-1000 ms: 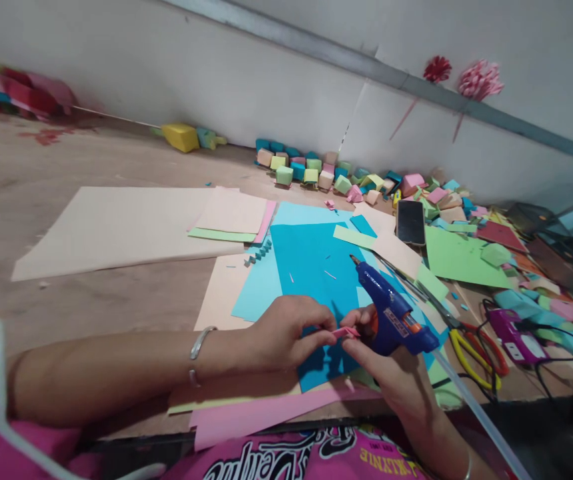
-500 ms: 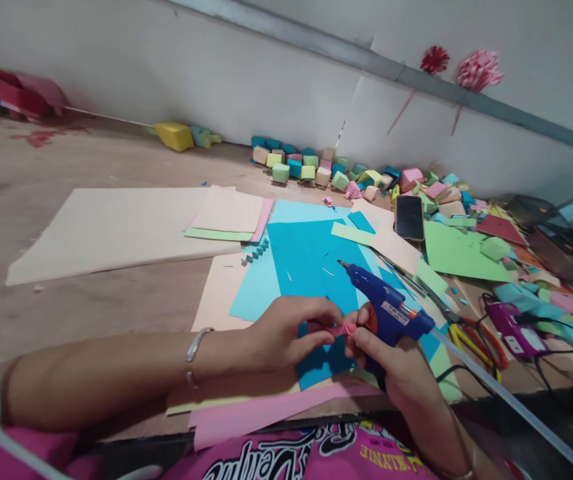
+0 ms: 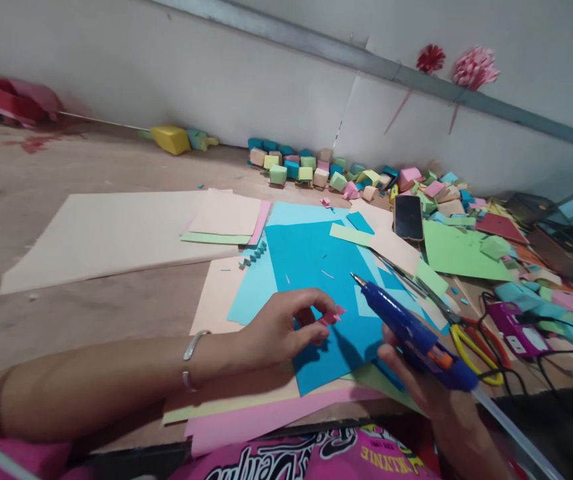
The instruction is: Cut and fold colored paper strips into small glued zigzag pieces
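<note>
My left hand (image 3: 281, 327) pinches a small folded pink paper piece (image 3: 333, 315) between thumb and fingertips, just above a dark blue paper sheet (image 3: 324, 287). My right hand (image 3: 411, 380) grips a blue hot glue gun (image 3: 411, 330) with a clear glue stick trailing back to the lower right. The gun's metal nozzle points up-left and sits a short way right of the pink piece, not touching it. A silver bangle circles my left wrist.
Peach, green and pink paper sheets (image 3: 116, 230) lie to the left. A black phone (image 3: 408, 217), yellow-and-red scissors (image 3: 476, 340), a purple device with black cables (image 3: 516, 330) and green paper (image 3: 456, 250) lie on the right. Several coloured paper cubes (image 3: 316, 170) line the wall.
My hands have come apart: the right hand drew the glue gun back to the right and lower, while the left hand keeps the pink piece and has lifted it slightly.
</note>
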Motion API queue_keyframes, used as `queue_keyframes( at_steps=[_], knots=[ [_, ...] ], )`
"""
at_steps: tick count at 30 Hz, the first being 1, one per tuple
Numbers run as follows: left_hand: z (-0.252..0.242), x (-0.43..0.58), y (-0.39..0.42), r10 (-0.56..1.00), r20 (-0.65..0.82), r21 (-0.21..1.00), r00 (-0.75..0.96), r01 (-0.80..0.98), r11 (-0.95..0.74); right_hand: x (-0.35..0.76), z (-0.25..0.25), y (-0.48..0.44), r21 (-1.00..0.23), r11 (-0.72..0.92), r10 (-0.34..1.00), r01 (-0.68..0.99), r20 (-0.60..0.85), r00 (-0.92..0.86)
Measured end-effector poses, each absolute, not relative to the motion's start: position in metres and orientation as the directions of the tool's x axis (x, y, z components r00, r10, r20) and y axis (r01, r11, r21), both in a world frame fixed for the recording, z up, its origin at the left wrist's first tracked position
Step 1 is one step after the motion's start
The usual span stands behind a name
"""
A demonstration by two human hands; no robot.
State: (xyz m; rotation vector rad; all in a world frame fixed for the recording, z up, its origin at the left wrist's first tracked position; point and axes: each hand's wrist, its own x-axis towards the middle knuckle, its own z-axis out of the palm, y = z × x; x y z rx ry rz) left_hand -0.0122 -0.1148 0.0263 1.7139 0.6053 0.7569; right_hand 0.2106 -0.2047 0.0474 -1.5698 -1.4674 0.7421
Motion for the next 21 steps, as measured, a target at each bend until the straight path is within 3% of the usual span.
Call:
queue_keyframes(
  at_steps=[6,13,21],
  knots=[
    [0.023,-0.011,-0.112,0.775,0.144,0.973,0.615,0.053,-0.223,0.223,0.056,-0.219,-0.596,0.251,0.966,0.763,0.207,-0.156],
    [0.023,-0.011,-0.111,0.771,0.139,0.953,0.622,0.128,-0.275,0.227,0.049,-0.223,-0.57,0.336,0.941,0.75,0.177,-0.287],
    [0.024,-0.014,-0.112,0.72,0.24,0.883,0.651,0.162,-0.441,0.22,0.045,-0.22,-0.602,0.316,0.948,0.733,0.18,-0.262]
  ],
)
